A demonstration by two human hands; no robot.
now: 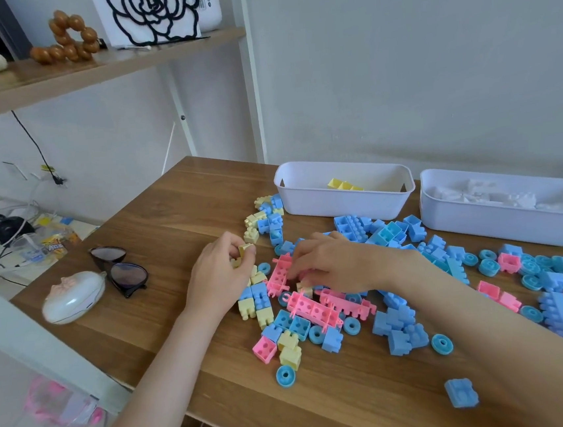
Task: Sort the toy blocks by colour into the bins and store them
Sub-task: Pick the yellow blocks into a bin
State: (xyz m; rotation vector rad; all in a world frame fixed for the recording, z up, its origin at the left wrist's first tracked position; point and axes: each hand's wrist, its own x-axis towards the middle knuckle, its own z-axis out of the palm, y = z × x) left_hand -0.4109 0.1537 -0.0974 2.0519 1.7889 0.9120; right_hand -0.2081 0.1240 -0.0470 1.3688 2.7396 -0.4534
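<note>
Since the sorting looks barely begun, the wooden surface (171, 224) is strewn from the centre to the right edge of the frame with loose blocks (401, 332) in blue, pink and yellow. They lie spread flat, so each colour can be picked out. Two bins stand side by side along the wall at upper right, within reach of both arms. The white bin (341, 205) holds a few yellow pieces (342, 184); the second bin (501, 223) shows only something pale that I cannot make out. Sunglasses (120, 270) and a small white case (73, 297) sit at left, apart from the blocks. At centre, the left hand (221, 277) has its grip closed on a yellow block (245, 250), pinched just above the surface. It is probably gathering yellows for the white bin. The right hand (329, 263) lies fingers-down on the pile beside a pink piece (281, 275); whether its grip holds anything I cannot tell.
</note>
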